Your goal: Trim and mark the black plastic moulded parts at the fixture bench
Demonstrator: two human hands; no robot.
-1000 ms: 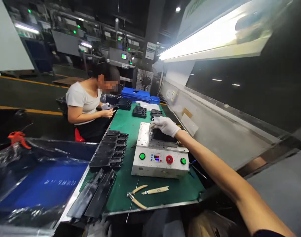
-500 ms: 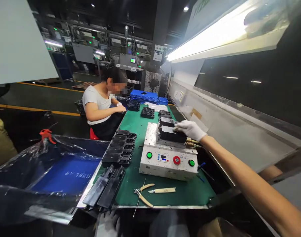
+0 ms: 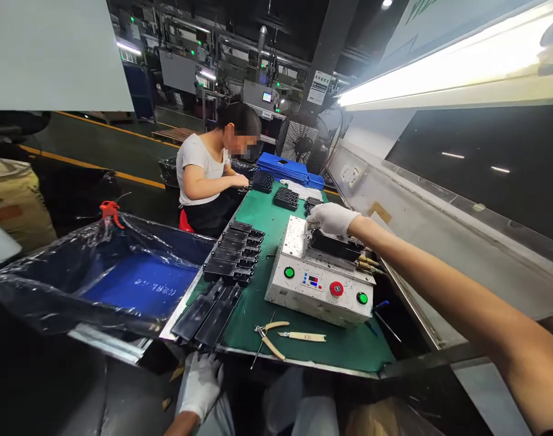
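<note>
My right hand (image 3: 331, 219), in a white glove, rests at the back of a white metal bench fixture (image 3: 319, 284), its fingertips at the plate's left side. Just beside it, a black rectangular part (image 3: 335, 245) lies clamped in the fixture. The fixture's front has green buttons, a red button and a small digital display. My left hand (image 3: 200, 384), also gloved, hangs below the bench's front edge, loose and holding nothing visible. Nearest it lie two long black strips (image 3: 208, 315) and beige-handled pliers (image 3: 270, 339).
Rows of black parts (image 3: 235, 254) sit on the green bench mat (image 3: 331, 345). A plastic-lined blue bin (image 3: 140, 284) stands left of the bench. A co-worker (image 3: 199, 166) sits at the far side, near stacked blue trays (image 3: 288, 169). A metal wall panel (image 3: 422, 254) runs along the right.
My right hand has moved left across the fixture from the black blocks. Fewer black blocks show there. My left hand has risen into view at the bottom, and the whole view has shifted as my head turned.
</note>
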